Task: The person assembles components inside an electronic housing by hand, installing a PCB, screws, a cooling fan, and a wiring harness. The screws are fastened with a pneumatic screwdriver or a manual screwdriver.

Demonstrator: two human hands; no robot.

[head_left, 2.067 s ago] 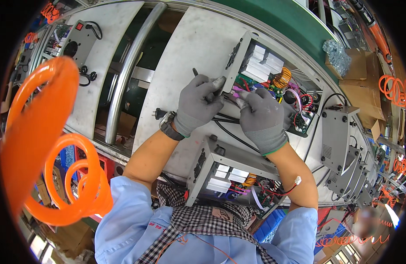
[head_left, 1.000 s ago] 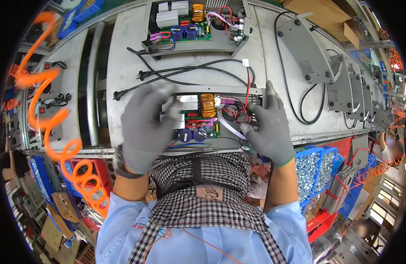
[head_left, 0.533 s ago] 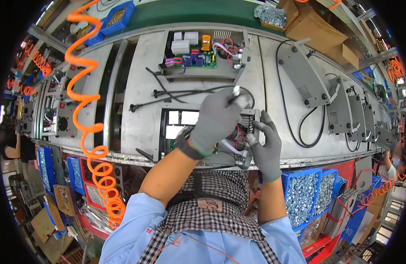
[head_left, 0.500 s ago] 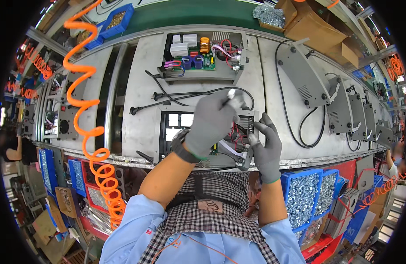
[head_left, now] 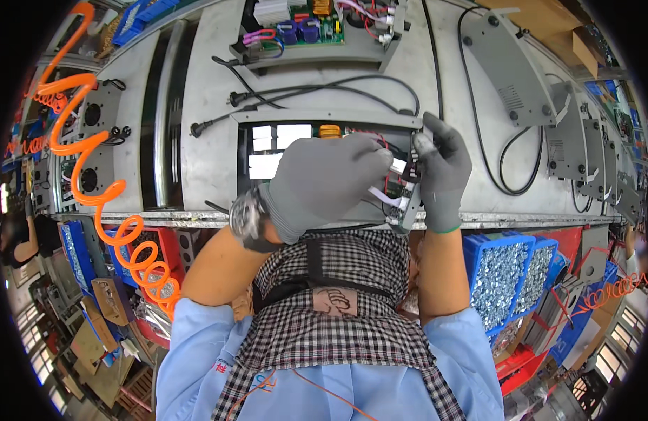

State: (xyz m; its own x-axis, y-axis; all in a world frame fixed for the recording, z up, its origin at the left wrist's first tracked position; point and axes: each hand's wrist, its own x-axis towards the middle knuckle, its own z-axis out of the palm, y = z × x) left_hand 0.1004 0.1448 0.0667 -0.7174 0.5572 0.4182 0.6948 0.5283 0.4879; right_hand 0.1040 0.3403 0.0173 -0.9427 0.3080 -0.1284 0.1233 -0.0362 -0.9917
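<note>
Left fingers [head_left: 381, 156] now over circuit-filled casing [head_left: 296, 116]

Small red print [head_left: 221, 366] on left chest of light-blue cloth shirt [head_left: 384, 386]; blue-and-orange letter-like mark [head_left: 260, 382] nearby, same shirt. Tan rectangular patch [head_left: 325, 302] on black-and-white checked cloth apron [head_left: 366, 351]: dark curved strokes, not readable as words.

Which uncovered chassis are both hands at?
The gray chassis nearer the checked apron: the left hand is over it and the right hand at its right end. The farther uncovered chassis sits untouched beyond the black power cords.
</note>
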